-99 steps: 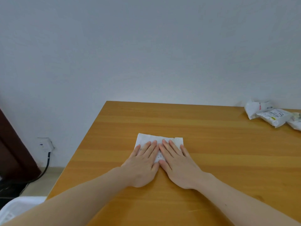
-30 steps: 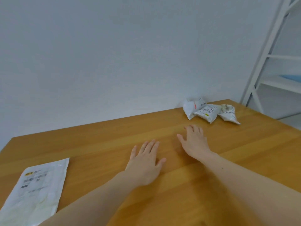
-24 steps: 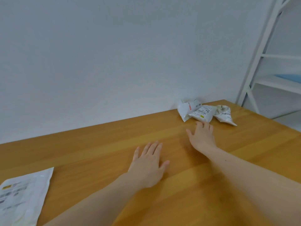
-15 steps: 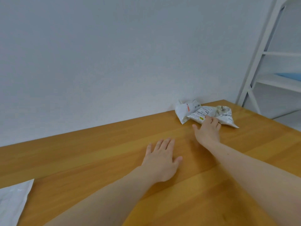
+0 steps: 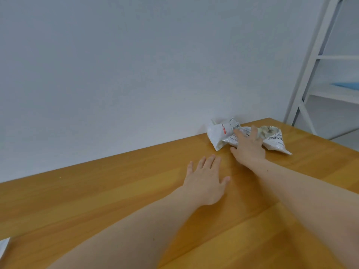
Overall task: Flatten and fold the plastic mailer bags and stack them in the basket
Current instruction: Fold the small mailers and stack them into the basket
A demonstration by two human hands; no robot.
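Crumpled mailer bags [image 5: 219, 133], white, three in a cluster at the far right corner of the wooden surface [image 5: 116, 191], against the wall; labels with barcodes showing; contents not discernible; right hand [image 5: 247, 146] on the middle bag, fingers [image 5: 253, 131] spread and laid over it, whereas half a second ago they only reached its near edge; left hand [image 5: 206, 183] flat on the bare surface, fingers straight and slightly apart; white shelf frame [image 5: 310, 61] beyond the corner; flat bag's corner [image 5: 3, 247] at lower left edge, mostly out of view now
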